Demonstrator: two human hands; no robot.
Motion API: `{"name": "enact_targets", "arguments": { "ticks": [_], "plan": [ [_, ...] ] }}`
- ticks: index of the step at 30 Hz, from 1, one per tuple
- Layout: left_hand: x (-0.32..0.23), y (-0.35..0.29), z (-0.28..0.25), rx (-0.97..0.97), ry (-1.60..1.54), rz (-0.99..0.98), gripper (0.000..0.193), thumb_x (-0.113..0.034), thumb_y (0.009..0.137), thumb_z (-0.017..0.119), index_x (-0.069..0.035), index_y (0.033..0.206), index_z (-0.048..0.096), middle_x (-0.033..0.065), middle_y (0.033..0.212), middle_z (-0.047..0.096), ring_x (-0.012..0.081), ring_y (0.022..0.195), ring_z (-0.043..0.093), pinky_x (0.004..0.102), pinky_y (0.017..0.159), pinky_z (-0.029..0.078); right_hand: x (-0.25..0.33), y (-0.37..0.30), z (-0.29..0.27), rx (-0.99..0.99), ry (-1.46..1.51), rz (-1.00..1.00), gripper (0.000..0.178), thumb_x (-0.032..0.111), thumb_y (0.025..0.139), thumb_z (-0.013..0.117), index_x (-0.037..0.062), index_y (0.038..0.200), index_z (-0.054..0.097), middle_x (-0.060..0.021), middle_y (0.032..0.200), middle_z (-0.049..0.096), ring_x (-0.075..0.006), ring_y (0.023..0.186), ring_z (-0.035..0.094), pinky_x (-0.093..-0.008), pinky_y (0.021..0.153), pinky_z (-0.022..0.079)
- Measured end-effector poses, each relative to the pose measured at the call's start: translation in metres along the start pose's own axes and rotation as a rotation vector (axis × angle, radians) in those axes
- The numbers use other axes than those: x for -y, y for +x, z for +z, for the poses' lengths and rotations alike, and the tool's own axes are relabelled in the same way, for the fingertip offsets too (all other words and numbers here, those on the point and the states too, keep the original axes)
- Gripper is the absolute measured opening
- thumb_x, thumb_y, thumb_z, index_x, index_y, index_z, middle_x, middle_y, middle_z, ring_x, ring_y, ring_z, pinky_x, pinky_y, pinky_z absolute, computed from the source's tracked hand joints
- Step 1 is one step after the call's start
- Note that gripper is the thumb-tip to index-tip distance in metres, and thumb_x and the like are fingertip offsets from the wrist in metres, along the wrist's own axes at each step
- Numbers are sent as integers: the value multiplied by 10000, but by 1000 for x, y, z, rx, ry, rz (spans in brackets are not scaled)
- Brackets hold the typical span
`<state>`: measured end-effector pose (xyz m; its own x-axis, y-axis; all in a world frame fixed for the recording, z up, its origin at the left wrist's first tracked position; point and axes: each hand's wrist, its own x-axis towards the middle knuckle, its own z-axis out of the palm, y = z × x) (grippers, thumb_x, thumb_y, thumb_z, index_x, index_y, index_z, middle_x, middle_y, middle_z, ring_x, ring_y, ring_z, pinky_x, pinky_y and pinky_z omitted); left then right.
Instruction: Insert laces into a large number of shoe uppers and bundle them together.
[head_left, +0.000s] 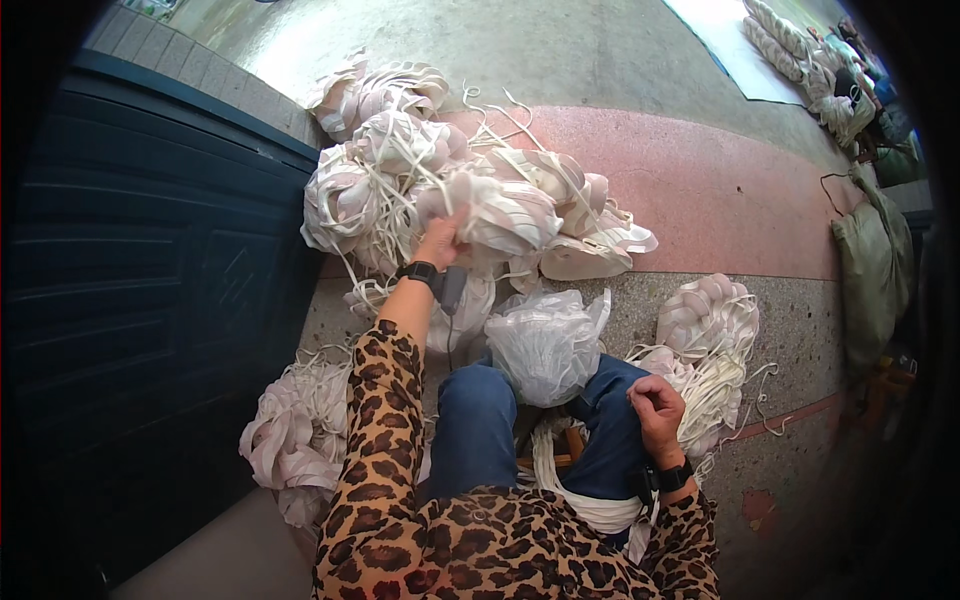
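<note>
Cloth bundle (515,218) at the left hand (443,238)

Pale, ribbed and slightly blurred, it sits at the near side of a strap-tangled pile (400,140), at about two o'clock from the left hand, its long axis running roughly ten to four. The left hand is much the nearer; from the right hand (657,410), the bundle lies toward eleven. Cloth and blur hide the left fingertips, so I cannot tell whether they pinch. The right fingers curl inward, thumb against them, with nothing visible held.

Counted: two hands, two wristbands, one plastic bag (545,350) at the knees. From the bag, one left heap (290,430) lies at eight, one right heap (710,320) at three. Bundles in the pile overlap too much to count.
</note>
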<state>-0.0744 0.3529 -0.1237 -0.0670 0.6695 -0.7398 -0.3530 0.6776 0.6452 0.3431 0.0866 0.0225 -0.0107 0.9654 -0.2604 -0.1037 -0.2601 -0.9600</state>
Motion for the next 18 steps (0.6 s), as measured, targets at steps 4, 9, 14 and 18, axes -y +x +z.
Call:
{"name": "enact_targets", "arguments": {
  "ticks": [4, 9, 14, 18],
  "plan": [
    [-9, -26, 44, 154, 299, 41, 416, -304, 875, 788, -62, 1171, 625, 39, 997, 680, 167, 859, 653, 346, 674, 546, 2, -1, 6, -10, -6, 6, 89, -81, 898, 612, -4, 940, 621, -57, 906, 633, -115, 820, 612, -235, 749, 497],
    [-18, -53, 81, 571, 531, 85, 492, -281, 883, 774, -31, 1272, 607, 53, 1098, 677, 141, 918, 655, 333, 736, 584, 2, 3, 4, 14, -28, 10, 76, -70, 904, 621, -1, 936, 625, -44, 905, 637, -102, 811, 607, -229, 744, 496],
    [-65, -94, 85, 651, 878, 92, 306, -189, 926, 678, -29, 1186, 660, 69, 1057, 686, 153, 868, 679, 274, 669, 594, 1, 0, 4, -22, -23, 17, 70, -61, 914, 627, 4, 940, 627, -40, 915, 641, -94, 798, 597, -228, 731, 491],
    [-59, -69, 25, 216, 441, 237, 225, -164, 918, 660, -43, 1108, 674, 45, 942, 675, 134, 746, 652, 277, 614, 555, 0, -1, 0, -37, 13, -1, 74, -61, 914, 627, 6, 947, 626, -45, 918, 640, -102, 793, 596, -233, 719, 489]
  ]
}}
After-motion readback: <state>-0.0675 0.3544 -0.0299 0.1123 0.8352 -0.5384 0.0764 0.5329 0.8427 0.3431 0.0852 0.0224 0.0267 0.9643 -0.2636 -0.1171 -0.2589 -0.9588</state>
